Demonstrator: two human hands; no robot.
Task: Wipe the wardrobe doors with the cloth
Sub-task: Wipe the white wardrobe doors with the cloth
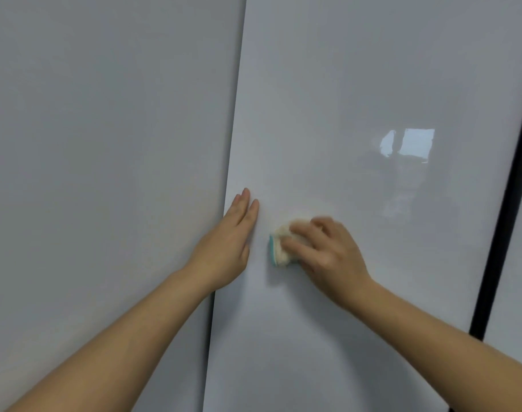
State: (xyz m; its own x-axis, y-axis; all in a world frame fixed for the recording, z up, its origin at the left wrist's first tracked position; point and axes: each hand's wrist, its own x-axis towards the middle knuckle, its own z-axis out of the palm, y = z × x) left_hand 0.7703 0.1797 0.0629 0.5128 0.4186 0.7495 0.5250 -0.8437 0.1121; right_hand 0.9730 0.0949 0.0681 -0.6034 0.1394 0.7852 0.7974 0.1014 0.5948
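From the head camera we are looking at two glossy pale grey wardrobe doors that are filling almost the whole picture: the left door (105,173) and the right door (357,84), which are meeting along a slanting seam that is running from the top middle down to the bottom middle. We are laying our left hand (227,248) flat against the left edge of the right door, right at the seam, with the fingers (246,203) stretched out straight and pointing up, the palm open and holding nothing. Just beside it, a little further in from that edge and at about the same height, we are pressing a cloth (279,248) against the right door with our right hand (325,251). The cloth is cream-coloured with a teal strip showing along its left side, and it is bunched up under our fingers, which are curled down over it and gripping it; the hand and cloth are looking slightly blurred. The two hands are sitting close together but are not touching. Both forearms are bare and are reaching up from the bottom corners of the picture. Higher up and toward the right edge of the right door, a bright window reflection (411,144) is shining on the surface, with dim shapes under it that we cannot make out. Along the right edge of that door a black vertical strip (503,203) is running, and beyond it a sliver of another pale panel (521,263) is showing.
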